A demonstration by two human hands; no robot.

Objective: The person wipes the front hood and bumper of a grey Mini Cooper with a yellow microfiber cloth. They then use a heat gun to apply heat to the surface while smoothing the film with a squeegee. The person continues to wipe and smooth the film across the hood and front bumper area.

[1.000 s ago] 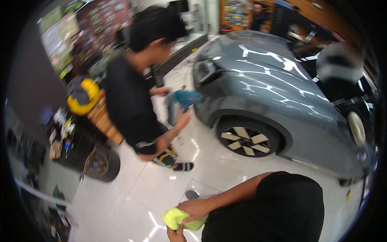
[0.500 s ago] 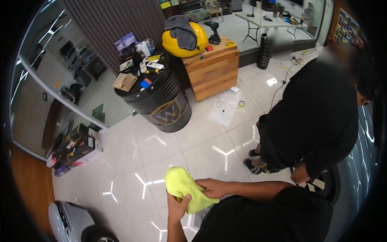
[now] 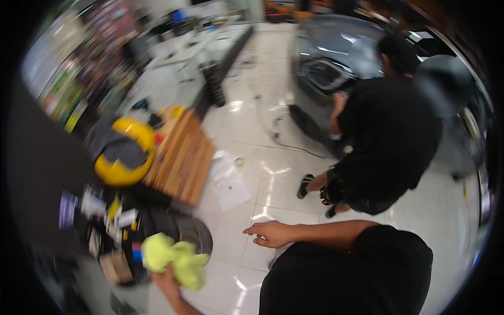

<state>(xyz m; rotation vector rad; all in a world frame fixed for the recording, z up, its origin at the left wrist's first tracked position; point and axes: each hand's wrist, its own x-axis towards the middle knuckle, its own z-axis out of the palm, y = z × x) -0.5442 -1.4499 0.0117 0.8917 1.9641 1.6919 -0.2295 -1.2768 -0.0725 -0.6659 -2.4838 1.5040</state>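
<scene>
A crumpled yellow-green cloth (image 3: 177, 262) is held by my left hand (image 3: 164, 278), whose fingers are mostly hidden beneath it. Cloth and hand appear over the near edge of a black drum (image 3: 197, 236); I cannot tell whether they touch it. My right hand (image 3: 269, 234) is off the cloth, with nothing in it and its fingers stretched out to the left above the tiled floor. On the drum top, close to the cloth, are a brown folded paper (image 3: 116, 268) and several small items, blurred by motion.
Beyond the drum stands a wooden box (image 3: 181, 160) beside a yellow rounded object (image 3: 118, 170) with a grey cloth (image 3: 123, 149) over it. Clear sheeting (image 3: 229, 184) and a cable (image 3: 299, 149) lie on the floor. A person in black (image 3: 388, 142) stands at a grey car (image 3: 310, 58).
The view has swung to the right, bringing the car's front in. My right hand has let go of the cloth; my left has carried it left, toward the drum.
</scene>
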